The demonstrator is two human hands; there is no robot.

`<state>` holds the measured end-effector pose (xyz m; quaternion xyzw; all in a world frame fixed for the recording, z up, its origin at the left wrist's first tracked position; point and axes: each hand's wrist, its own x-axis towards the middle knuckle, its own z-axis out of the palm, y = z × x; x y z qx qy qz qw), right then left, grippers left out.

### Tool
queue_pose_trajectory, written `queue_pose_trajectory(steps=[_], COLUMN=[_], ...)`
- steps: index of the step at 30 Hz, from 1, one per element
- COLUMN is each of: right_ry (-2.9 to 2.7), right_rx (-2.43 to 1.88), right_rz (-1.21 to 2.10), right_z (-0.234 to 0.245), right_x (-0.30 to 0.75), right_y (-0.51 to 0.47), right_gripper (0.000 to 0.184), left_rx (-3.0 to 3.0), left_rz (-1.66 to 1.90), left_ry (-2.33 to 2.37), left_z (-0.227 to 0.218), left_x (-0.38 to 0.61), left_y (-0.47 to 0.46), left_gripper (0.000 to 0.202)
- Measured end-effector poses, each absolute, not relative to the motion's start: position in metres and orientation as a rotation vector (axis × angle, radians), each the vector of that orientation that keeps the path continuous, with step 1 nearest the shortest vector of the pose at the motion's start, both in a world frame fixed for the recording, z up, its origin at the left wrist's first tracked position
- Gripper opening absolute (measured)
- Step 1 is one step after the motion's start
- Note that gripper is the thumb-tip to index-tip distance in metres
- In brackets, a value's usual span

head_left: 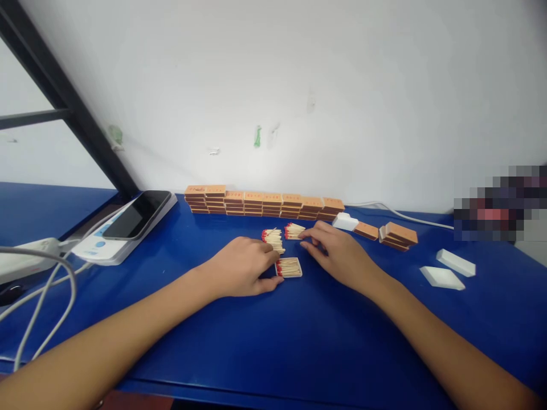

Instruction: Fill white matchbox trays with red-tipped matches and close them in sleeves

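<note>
On the blue table (273, 341) lie red-tipped matches in small heaps. My left hand (243, 267) rests with its fingers curled, pinching a bundle of matches (274, 239) and touching a white tray filled with matches (289, 267). My right hand (335, 250) lies just right of them, its fingertips pressed on another heap of matches (294, 230).
A row of stacked orange matchboxes (265, 204) lines the white wall. More matchboxes (395, 234) and white empty trays (448, 270) lie to the right. A phone on a white device (128, 225) and cables (47, 285) sit at the left. A blurred patch is at the far right.
</note>
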<state>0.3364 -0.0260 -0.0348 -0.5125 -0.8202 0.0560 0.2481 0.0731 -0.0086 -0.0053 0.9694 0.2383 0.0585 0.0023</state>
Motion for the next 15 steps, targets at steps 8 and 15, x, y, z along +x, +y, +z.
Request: queue_pose_trajectory(steps=[8,15], right_ry=[-2.269,-2.257], right_rx=[-1.389,-1.416], right_rz=[0.141,0.141], right_z=[-0.0435,-0.0425], right_x=[0.3397,0.3394], right_y=[-0.0182,-0.0174], right_gripper=[0.015,0.012], left_rx=[3.053,3.044], left_rz=[0.199,0.226], left_ry=[0.737,0.731], left_z=[-0.0044,-0.0067], left_x=[0.0723,0.0723], left_y=[-0.0088,-0.0079], left_gripper=[0.034,0.034])
